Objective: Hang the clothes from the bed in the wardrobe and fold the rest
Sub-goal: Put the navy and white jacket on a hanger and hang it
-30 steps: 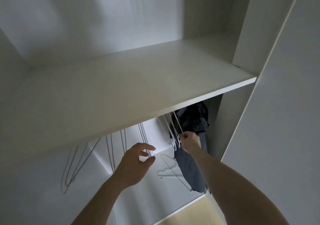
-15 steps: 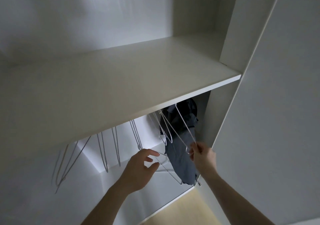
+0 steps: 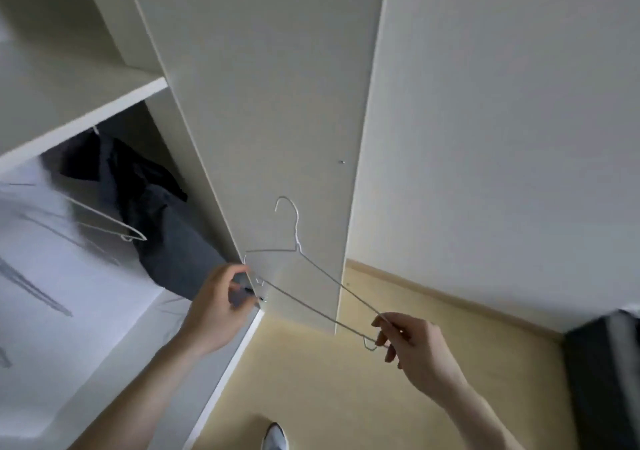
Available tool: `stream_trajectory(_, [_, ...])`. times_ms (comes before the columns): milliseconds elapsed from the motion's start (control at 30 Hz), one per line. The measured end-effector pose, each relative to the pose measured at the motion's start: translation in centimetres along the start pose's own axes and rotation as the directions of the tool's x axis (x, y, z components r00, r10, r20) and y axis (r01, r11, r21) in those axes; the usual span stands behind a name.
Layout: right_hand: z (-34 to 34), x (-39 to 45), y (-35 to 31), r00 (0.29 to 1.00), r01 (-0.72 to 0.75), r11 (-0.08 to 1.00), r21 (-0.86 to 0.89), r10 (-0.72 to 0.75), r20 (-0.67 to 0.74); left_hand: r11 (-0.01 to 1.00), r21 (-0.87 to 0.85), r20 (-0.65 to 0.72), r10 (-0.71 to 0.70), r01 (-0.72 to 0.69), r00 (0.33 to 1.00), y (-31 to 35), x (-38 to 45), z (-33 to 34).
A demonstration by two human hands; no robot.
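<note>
A: Right hand (image 3: pixel 414 342) pinches one shoulder tip of a thin white wire hanger (image 3: pixel 304 278), fingers curled round the wire. Hanger is out in front of the open cream wardrobe door (image 3: pixel 270 103), hook upward, no garment on it.

B: Left hand (image 3: pixel 216 306)?

A: Loosely curled beside the hanger's other tip, by the door's lower edge. Can't tell whether it touches the wire. Looks like it holds nothing.

B: Clothes?

A: One dark grey garment (image 3: pixel 169 238) hangs inside under the white wardrobe shelf (image 3: pixel 83 117). More bare wire hangers (image 3: pixel 104 224) beside it, blurred. Bed not in view.

B: Risks?

A: A one-tip pinch lets the hanger swing; the hook could snag the door edge or the wire could slip free. Light wire, so it may also bend under a heavy garment.
</note>
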State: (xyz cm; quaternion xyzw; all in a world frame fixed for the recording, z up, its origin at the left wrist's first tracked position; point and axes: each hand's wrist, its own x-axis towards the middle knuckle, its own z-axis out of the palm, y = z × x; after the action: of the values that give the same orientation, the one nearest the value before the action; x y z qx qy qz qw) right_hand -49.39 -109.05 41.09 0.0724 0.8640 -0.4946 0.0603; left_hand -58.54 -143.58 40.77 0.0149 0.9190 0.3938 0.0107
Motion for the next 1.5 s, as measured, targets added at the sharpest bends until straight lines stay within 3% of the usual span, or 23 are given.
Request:
stream_trajectory(167, [-12.2,-9.6,8.6,0.99,-0.07,0.998,-0.008,0.068,-0.126,0.962,0.16,0.149,0.2,-0.223,0.968,9.2,-0.4,12.1])
stream_trajectory(300, [-21.3,-17.4,15.1,0.965,-0.119,0.992,0.034,0.124,-0.231,0.924,0.148,0.287,0.301,-0.353,0.909,17.0,-1.4,21.9])
stream_trajectory(467, [-29.7,-27.4,23.0,0.882,-0.183,0.971,0.155,0.232,-0.41,0.864,0.061,0.421,0.431,-0.499,0.798,26.1,-5.1,34.0])
stream_trajectory(600, [-34.2,-33.9,28.4,0.797,-0.212,0.943,0.255,0.318,-0.514,0.869,0.008,0.389,0.453,-0.494,0.802,32.7,-8.0,42.8])
stream_trajectory(667, [-36.7,-36.6,31.0,0.762,-0.235,0.924,0.302,0.368,-0.533,0.843,-0.013,0.419,0.493,-0.538,0.762,36.4,-9.0,47.6])
stream_trajectory(833, [-44.6,-40.6,37.9,0.729,-0.32,0.886,0.335,0.456,-0.51,0.841,0.012,0.609,0.423,-0.541,0.671,44.3,-10.9,59.9])
stream_trajectory(1100, [-58.8,-43.5,50.8,0.747,-0.424,0.835,0.35,0.541,-0.387,0.829,0.109,0.741,0.3,-0.548,0.601,53.5,-15.4,75.8])
stream_trajectory(1333, [-67.9,-46.9,58.0,0.751,-0.404,0.791,0.461,0.574,-0.327,0.747,0.096,0.85,0.283,-0.658,0.445,64.4,-19.5,86.4])
stream_trajectory(1433, [-71.8,-47.6,60.3,0.733,-0.436,0.786,0.438,0.593,-0.334,0.781,0.143,0.87,0.194,-0.608,0.454,67.7,-20.9,89.5])
stream_trajectory(1500, [-74.3,-47.3,62.8,0.735,-0.514,0.795,0.322,0.601,-0.314,0.826,0.167,0.852,0.155,-0.539,0.501,68.6,-22.2,91.0])
